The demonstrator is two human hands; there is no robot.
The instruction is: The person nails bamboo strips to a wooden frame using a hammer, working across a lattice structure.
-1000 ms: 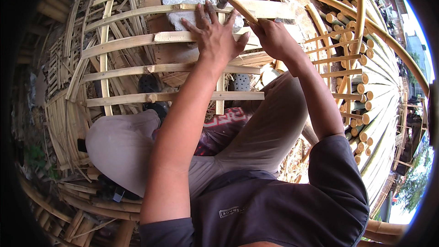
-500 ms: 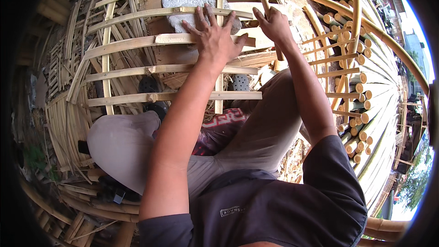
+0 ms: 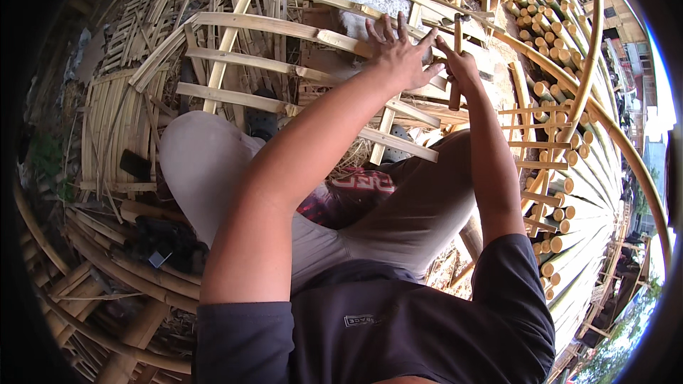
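Observation:
A curved lattice of split bamboo slats [image 3: 270,25] lies across my knees. My left hand [image 3: 395,53] rests flat on one of its upper slats with the fingers spread. Just to its right, my right hand [image 3: 461,67] is closed around the wooden handle of a hammer [image 3: 455,64], which stands nearly upright with its head above the slats. A grey-white stone block [image 3: 370,0] shows under the lattice beyond my left hand.
Stacked bamboo poles [image 3: 562,99] with cut ends fill the right side. Long bent bamboo strips [image 3: 612,128] arc along the right. Woven bamboo panels [image 3: 117,121] and loose strips lie on the left. A dark sandal [image 3: 263,121] lies under the slats.
The hammer has swung from slanting up-left to nearly upright as my right hand moved closer to my left. My left hand stays on the slat. The view has tilted.

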